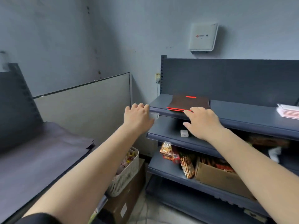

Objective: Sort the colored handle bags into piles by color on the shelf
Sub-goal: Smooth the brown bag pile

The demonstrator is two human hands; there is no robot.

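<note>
No readable text, red logo on white wall box (203, 37) too blurred, snack packet (165, 147) print illegible

You are facing a dark blue shelf (242, 113) carrying dark brown bags (189, 102) with red handles and a pink stack (288, 110).

Single head-worn wide-angle view, looking forward and down along both outstretched forearms. It faces a room corner, with the blue shelf unit (226, 109) close at right and a grey tabletop (32, 159) close at left. Straight edges bow noticeably toward the frame margins.
</note>
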